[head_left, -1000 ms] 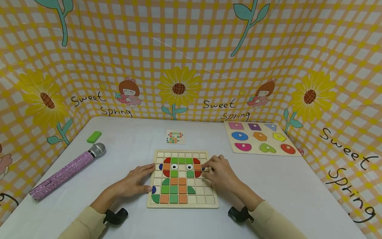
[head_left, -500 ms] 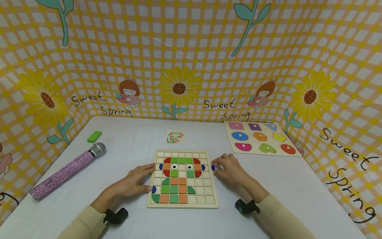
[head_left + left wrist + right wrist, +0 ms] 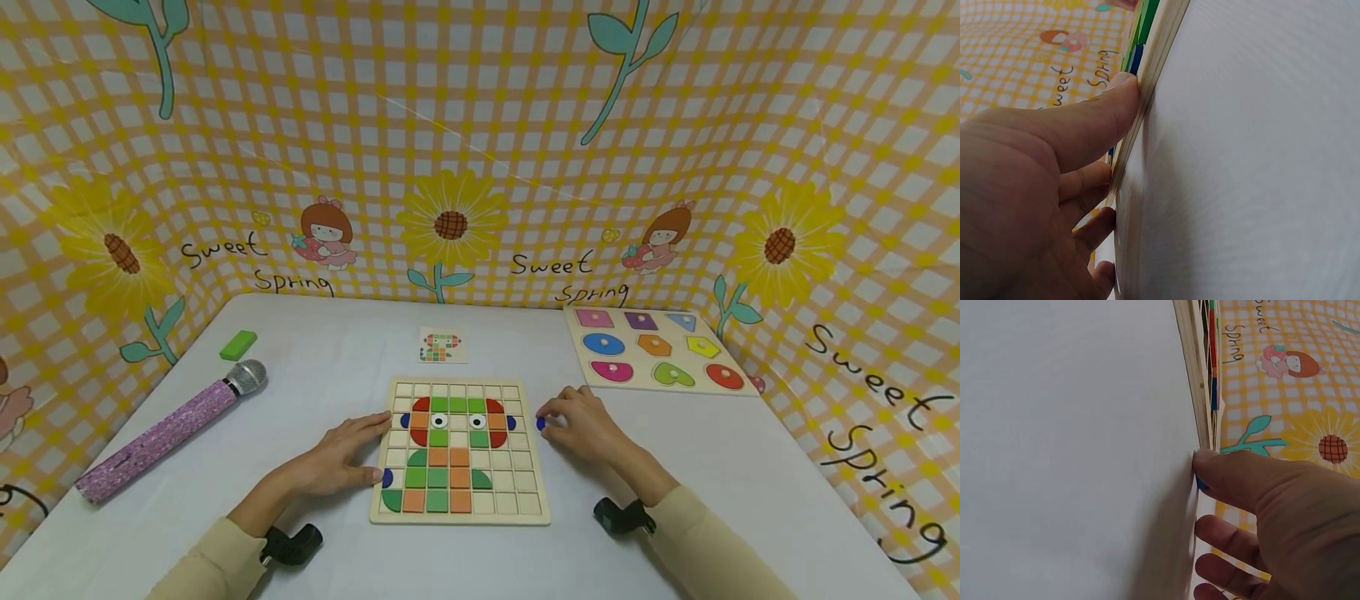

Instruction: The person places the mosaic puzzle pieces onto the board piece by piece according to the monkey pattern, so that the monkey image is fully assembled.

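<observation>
A square wooden grid board (image 3: 517, 479) lies on the table with coloured tiles set in it: red quarter-rounds, orange and green squares, two eye tiles, blue half-rounds. My left hand (image 3: 341, 458) rests along the board's left edge, its fingers straight and its thumb touching the rim by a blue half-round tile (image 3: 387, 477). In the left wrist view that thumb (image 3: 1094, 122) presses the board's side. Just off the board's right edge, my right hand (image 3: 585, 429) pinches a small blue tile (image 3: 541, 423) low over the table. In the right wrist view the thumb mostly hides this blue tile (image 3: 1202, 484).
A small picture card (image 3: 442, 345) lies behind the board. At the back right stands a shape puzzle board (image 3: 660, 346) with knobbed pieces. A glittery pink microphone (image 3: 161, 429) and a green block (image 3: 238, 345) lie on the left. A checked cloth hangs behind and at both sides.
The right hand has moved right, off the board's right edge, with a blue tile in its fingers. A blue half-round now shows uncovered beside the right red tiles. The left hand has stayed put.
</observation>
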`<action>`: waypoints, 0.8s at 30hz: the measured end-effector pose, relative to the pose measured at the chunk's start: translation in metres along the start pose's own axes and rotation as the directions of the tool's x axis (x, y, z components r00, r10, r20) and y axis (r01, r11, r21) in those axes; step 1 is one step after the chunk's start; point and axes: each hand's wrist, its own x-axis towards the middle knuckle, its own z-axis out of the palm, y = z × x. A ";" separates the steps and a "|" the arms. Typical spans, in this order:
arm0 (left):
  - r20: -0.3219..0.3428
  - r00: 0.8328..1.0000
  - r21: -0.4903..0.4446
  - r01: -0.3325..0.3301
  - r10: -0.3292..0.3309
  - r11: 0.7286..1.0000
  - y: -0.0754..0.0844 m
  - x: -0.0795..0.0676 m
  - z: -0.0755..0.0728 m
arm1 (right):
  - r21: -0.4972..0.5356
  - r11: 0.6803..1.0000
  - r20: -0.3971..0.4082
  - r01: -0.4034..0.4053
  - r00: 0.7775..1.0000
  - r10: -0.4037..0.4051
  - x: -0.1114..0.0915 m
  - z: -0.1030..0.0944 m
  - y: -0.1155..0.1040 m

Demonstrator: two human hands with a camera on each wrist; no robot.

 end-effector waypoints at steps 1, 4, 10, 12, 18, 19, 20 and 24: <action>0.001 1.000 -0.001 0.002 -0.002 1.000 0.000 0.000 0.000 | -0.013 1.000 -0.008 -0.012 1.000 0.012 -0.002 0.000 0.002; -0.002 1.000 -0.001 0.002 -0.002 1.000 0.000 -0.001 0.000 | -0.045 0.997 -0.040 -0.060 0.997 0.058 -0.008 -0.003 0.006; -0.004 1.000 -0.005 -0.003 0.003 1.000 0.000 -0.001 0.001 | -0.096 0.989 -0.103 -0.109 0.990 0.100 -0.024 -0.008 0.017; -0.002 1.000 -0.007 -0.003 0.003 1.000 0.000 -0.001 0.000 | -0.099 0.987 -0.113 -0.125 0.987 0.113 -0.029 -0.010 0.019; -0.001 1.000 -0.006 0.001 -0.001 1.000 0.000 0.000 0.000 | -0.077 0.984 -0.120 -0.160 0.981 0.150 -0.037 -0.018 0.028; -0.001 1.000 -0.004 0.002 -0.002 1.000 0.000 0.000 0.000 | -0.072 0.985 -0.123 -0.159 0.981 0.150 -0.036 -0.019 0.030; -0.001 1.000 -0.003 0.002 -0.002 1.000 0.000 0.000 0.000 | -0.071 0.984 -0.128 -0.161 0.980 0.151 -0.036 -0.020 0.032; 0.000 1.000 -0.011 0.004 -0.004 1.000 0.000 -0.001 0.000 | -0.077 0.984 -0.135 -0.161 0.979 0.150 -0.031 -0.022 0.040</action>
